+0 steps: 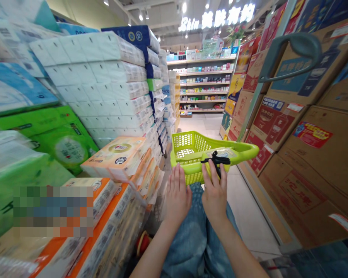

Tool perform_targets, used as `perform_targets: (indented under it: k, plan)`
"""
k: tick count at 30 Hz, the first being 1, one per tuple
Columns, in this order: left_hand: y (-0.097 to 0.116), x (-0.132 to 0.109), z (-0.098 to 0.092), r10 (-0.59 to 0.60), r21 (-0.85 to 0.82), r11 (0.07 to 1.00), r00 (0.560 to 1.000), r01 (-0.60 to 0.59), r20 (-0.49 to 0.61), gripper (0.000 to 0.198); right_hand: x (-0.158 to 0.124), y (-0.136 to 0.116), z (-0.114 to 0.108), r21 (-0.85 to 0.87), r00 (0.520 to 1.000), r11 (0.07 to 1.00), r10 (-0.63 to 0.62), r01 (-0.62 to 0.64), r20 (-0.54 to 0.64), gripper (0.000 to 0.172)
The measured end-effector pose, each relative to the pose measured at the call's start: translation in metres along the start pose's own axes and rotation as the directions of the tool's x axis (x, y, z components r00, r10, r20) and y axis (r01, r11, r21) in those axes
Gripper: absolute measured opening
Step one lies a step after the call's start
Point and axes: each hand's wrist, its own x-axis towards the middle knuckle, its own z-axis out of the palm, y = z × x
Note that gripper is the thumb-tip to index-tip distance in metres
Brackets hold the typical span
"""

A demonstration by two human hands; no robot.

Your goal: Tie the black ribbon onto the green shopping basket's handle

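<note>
Head view, logged from my remote desk, 1 frame:

1. Right hand point(214, 193): fingers point(222, 173) and thumb closed on a flat pale packet point(220, 153), with a black cord point(216, 162) tied across it.
2. Left hand point(178, 197): fingers held together and straight, not closed on anything, tips at the near edge of the basket; I cannot tell if they touch.
3. Lime-green plastic basket point(188, 148): mesh-sided, tilted, directly ahead of both hands and above the lap, long handle pointing right. The packet lies at its near rim.
4. Denim-patterned clothing point(197, 235): covers the lap below both hands.
5. Left side: stacked white tissue packs point(89, 77), green-wrapped packs point(46, 135) and orange-banded packs point(110, 220).
6. Right side: cardboard cartons point(301, 173) stacked beside a tiled floor point(249, 220).
7. Far end: stocked store shelves point(203, 85).
</note>
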Motion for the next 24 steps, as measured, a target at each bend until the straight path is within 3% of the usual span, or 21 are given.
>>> perform_targets:
  k: [3,6,10,13,16,19,24]
  plan:
    - [-0.003,-0.001,0.001,0.021,0.032,0.999,1.0,-0.021,0.013,0.074,-0.005,-0.026,0.012,0.036,0.996,0.997,-0.075,0.073,0.049,0.064]
    - [-0.005,-0.002,0.001,0.038,0.045,0.998,0.999,-0.038,0.018,0.073,-0.008,-0.036,0.016,0.066,0.986,0.989,-0.136,0.13,0.092,0.063]
    - [-0.004,-0.001,0.0,0.033,0.028,0.999,0.999,-0.034,0.011,0.077,-0.008,-0.01,0.006,0.044,0.982,0.985,-0.169,0.165,0.087,0.067]
    - [-0.001,0.001,-0.001,0.017,-0.001,1.0,1.0,-0.017,-0.003,0.077,-0.007,0.016,-0.005,0.016,0.993,0.995,-0.104,0.103,0.058,0.073]
    - [0.001,0.002,-0.001,0.007,-0.018,1.0,1.0,-0.007,-0.004,0.077,-0.004,0.021,-0.01,0.015,0.999,0.999,-0.032,0.031,0.029,0.074]
    - [0.0,0.001,0.0,0.002,-0.01,1.0,1.0,-0.002,0.0,0.077,-0.002,-0.001,-0.003,0.035,0.999,0.999,-0.012,0.01,0.041,0.07]
    - [-0.005,-0.002,0.002,0.02,0.027,0.999,1.0,-0.021,0.019,0.072,-0.005,-0.04,0.015,0.081,0.99,0.992,-0.106,0.098,0.096,0.063]
